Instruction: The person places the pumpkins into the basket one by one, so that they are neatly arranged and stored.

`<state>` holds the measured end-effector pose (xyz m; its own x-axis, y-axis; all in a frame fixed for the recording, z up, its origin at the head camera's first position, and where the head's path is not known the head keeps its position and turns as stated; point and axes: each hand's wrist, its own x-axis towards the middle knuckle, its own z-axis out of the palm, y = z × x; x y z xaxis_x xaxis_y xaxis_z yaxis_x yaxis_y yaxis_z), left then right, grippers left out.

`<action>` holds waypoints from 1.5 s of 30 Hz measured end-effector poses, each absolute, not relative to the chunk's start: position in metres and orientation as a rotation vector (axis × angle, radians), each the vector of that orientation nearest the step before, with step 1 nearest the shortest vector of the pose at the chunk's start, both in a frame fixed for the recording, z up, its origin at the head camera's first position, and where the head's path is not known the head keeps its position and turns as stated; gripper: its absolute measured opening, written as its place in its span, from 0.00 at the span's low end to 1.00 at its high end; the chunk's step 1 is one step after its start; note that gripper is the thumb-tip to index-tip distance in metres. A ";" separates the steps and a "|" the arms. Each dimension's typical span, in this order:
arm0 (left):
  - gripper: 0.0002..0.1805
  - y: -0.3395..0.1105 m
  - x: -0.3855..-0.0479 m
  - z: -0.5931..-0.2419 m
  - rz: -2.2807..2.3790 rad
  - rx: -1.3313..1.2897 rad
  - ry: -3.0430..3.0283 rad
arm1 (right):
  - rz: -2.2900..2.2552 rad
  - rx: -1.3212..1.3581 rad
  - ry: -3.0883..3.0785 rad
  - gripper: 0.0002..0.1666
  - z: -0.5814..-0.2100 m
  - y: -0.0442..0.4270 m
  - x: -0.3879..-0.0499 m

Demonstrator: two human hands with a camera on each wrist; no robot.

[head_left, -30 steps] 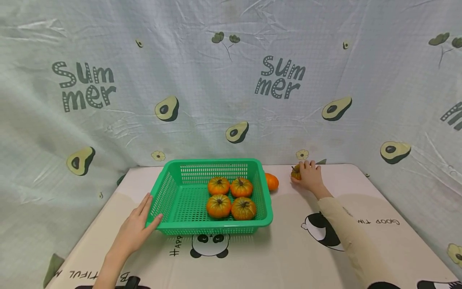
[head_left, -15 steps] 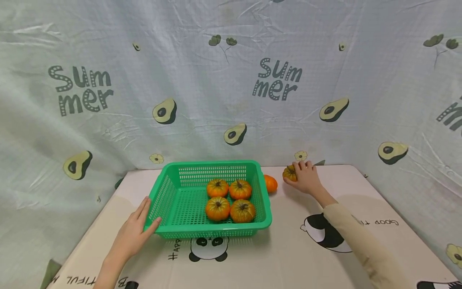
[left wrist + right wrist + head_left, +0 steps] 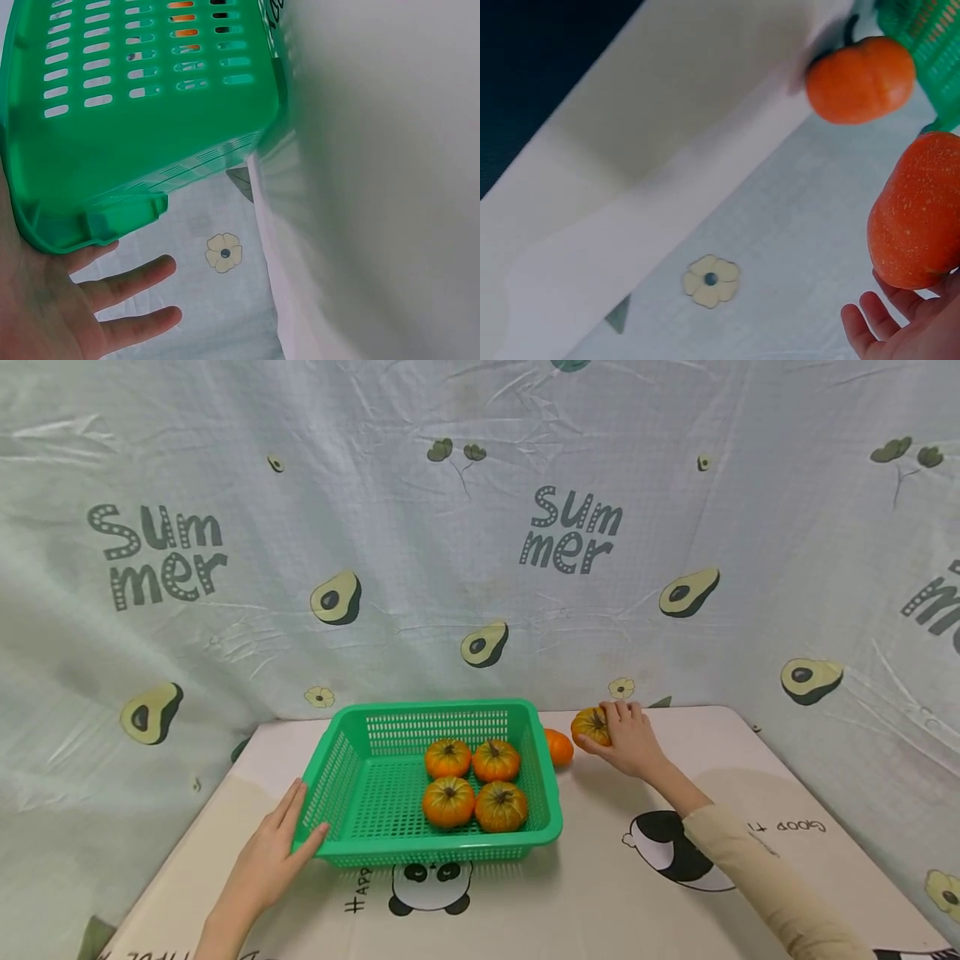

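My right hand (image 3: 628,739) grips a small orange-and-green pumpkin (image 3: 590,727) to the right of the basket. In the right wrist view this pumpkin (image 3: 919,214) appears raised, its speckled orange side showing. My left hand (image 3: 266,852) rests against the left rim of the green plastic basket (image 3: 442,848), its fingers straight. The left wrist view has the fingers (image 3: 139,283) stretched out beside the basket's wall (image 3: 142,142). Several matching pumpkins (image 3: 448,802) sit in the basket's right half. A plain orange pumpkin (image 3: 559,748) lies just outside its right wall, partly hidden.
Under everything is a pale tablecloth (image 3: 600,877) printed with pandas and lettering. A hanging sheet (image 3: 420,552) with avocado prints closes off the back and sides.
My right hand has moved left with the pumpkin, lifting it somewhat and bringing it closer to the basket. My left hand keeps its place at the basket's rim. The head view has shifted slightly.
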<state>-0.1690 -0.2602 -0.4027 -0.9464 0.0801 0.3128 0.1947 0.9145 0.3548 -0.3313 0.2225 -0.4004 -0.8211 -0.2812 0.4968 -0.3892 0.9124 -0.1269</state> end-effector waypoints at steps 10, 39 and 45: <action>0.38 -0.259 -0.166 -0.404 -0.570 -0.216 -2.776 | 0.358 0.596 -2.561 0.41 -0.372 0.193 -0.310; 0.38 -0.261 -0.170 -0.405 -0.549 -0.196 -2.764 | 0.229 1.033 -2.560 0.52 -0.317 0.082 -0.290; 0.38 -0.261 -0.170 -0.405 -0.542 -0.211 -2.759 | 0.159 1.095 -2.562 0.41 -0.307 0.051 -0.288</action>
